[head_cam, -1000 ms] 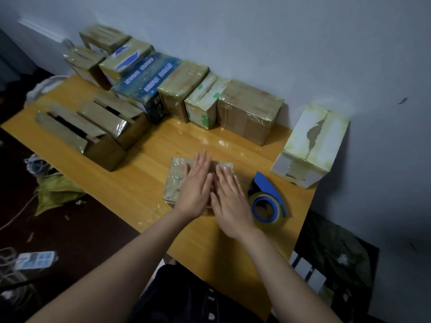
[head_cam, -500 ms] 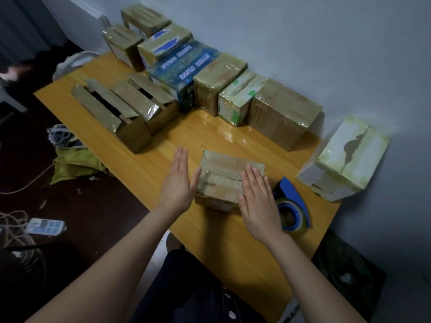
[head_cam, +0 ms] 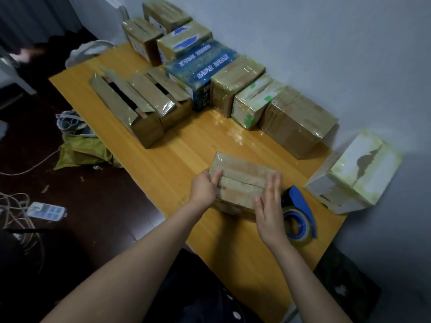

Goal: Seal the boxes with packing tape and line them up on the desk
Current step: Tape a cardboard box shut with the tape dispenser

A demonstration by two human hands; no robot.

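The left hand (head_cam: 202,190) grips one end of the box (head_cam: 240,183), the right hand (head_cam: 268,207) lies flat against the other end — likely to lift it toward the row.

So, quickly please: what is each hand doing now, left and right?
Left hand: closed on the left end of the small box.
Right hand: open, flat against the box's right end.

Legible markings — only the blue box (head_cam: 202,70) in my row along the wall (head_cam: 326,43) bears print: lines of pale Chinese characters across its top, upside down to me and too blurred to read — nothing else carries text.
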